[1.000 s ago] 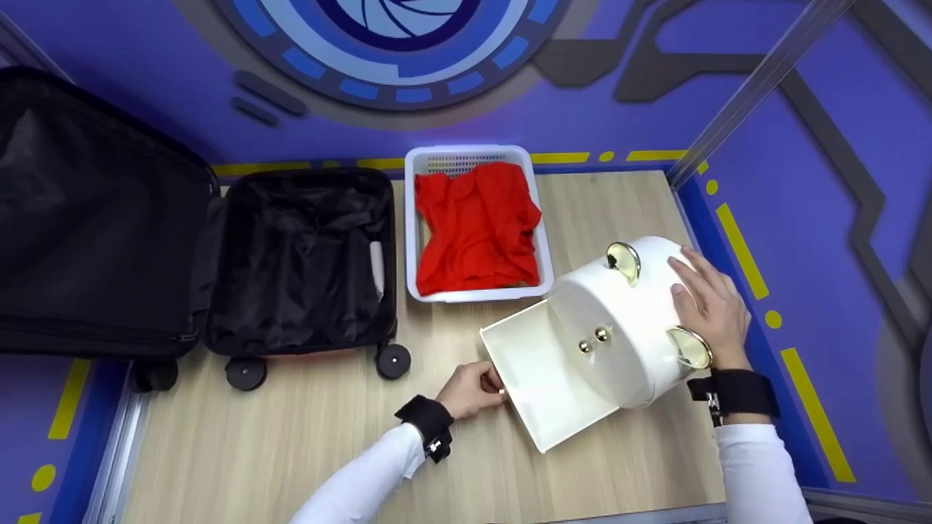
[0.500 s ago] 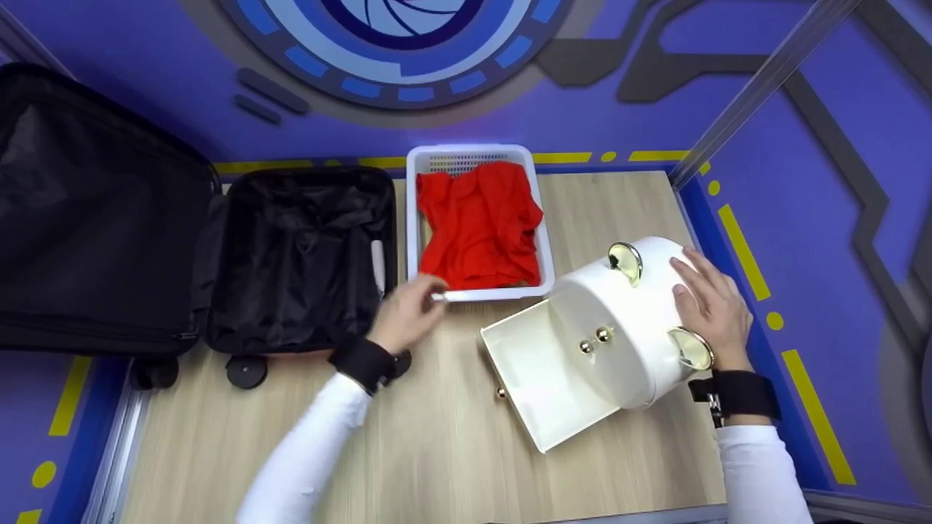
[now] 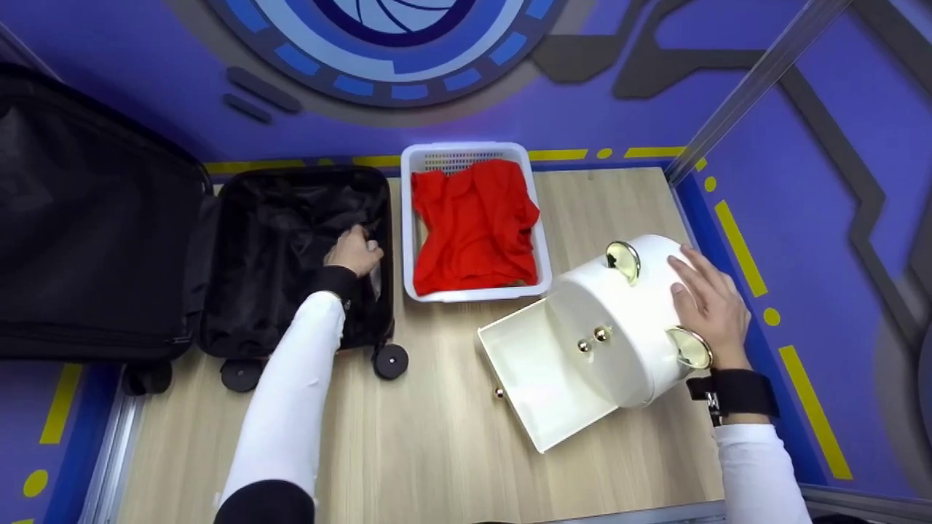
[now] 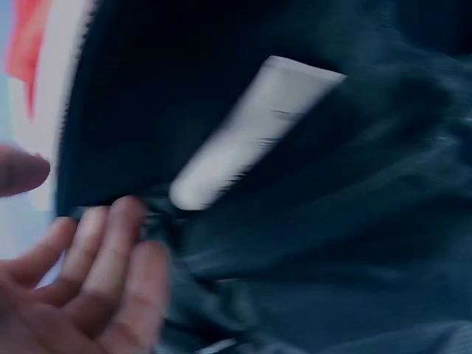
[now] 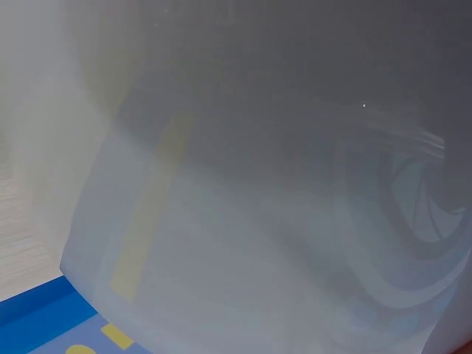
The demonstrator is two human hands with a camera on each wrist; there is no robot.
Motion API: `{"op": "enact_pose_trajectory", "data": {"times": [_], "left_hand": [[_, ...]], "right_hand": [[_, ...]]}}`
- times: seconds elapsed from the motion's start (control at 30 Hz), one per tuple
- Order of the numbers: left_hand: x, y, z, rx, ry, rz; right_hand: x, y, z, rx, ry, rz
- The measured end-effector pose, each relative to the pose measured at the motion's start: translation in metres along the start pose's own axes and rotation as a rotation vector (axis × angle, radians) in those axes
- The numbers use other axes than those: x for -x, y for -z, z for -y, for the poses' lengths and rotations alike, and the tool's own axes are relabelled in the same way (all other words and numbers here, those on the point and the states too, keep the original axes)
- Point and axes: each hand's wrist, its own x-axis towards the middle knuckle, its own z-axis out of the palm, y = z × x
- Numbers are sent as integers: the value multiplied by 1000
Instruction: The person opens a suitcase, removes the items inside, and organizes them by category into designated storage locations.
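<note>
My left hand (image 3: 354, 251) is down inside the open black suitcase (image 3: 255, 291), its fingers extended and nothing held in them. In the left wrist view a white tube (image 4: 251, 136) lies against the dark lining (image 4: 332, 243), just beyond the fingertips (image 4: 129, 210). My right hand (image 3: 710, 309) rests with spread fingers on top of a white rounded storage box (image 3: 641, 291) with gold-rimmed ear shapes. The box's lower drawer (image 3: 557, 371) is pulled out, with a small gold knob on its front. Only the glossy box surface (image 5: 243, 221) fills most of the right wrist view.
Between the suitcase and the box stands a white plastic basket (image 3: 477, 295) with a red garment (image 3: 477, 225) in it. The suitcase lid (image 3: 95, 233) leans open at the left. Blue-purple walls (image 3: 466, 127) border the wooden table (image 3: 437, 437).
My left hand has let go of the drawer's knob and travelled left and away from me, past the basket's front corner, into the suitcase. The right hand stays on the box.
</note>
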Motion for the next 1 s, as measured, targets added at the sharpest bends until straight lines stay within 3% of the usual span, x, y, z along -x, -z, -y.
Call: {"op": "enact_pose_trajectory", "data": {"times": [0.07,0.17,0.33,0.5,0.67,0.8,1.0], "left_hand": [[-7,-9,8,-44,69,64],[-12,-22,18,-74,127,98],[-16,-39,22,-107,119,83],[-20,-46,15,-97,98,82],[-17,-39,11,39,122,57],[-5,-20,1,199,119,-26],[33,9,-32,414,-95,-181]], "right_hand": [[0,0,-1,2,-2,0],[0,0,-1,-1,-1,14],[0,0,0,-2,13,19],[0,4,-1,10,3,13],[1,4,-2,1,14,-13],[1,2,-2,-2,19,-7],[1,2,-3,-7,-8,11]]}}
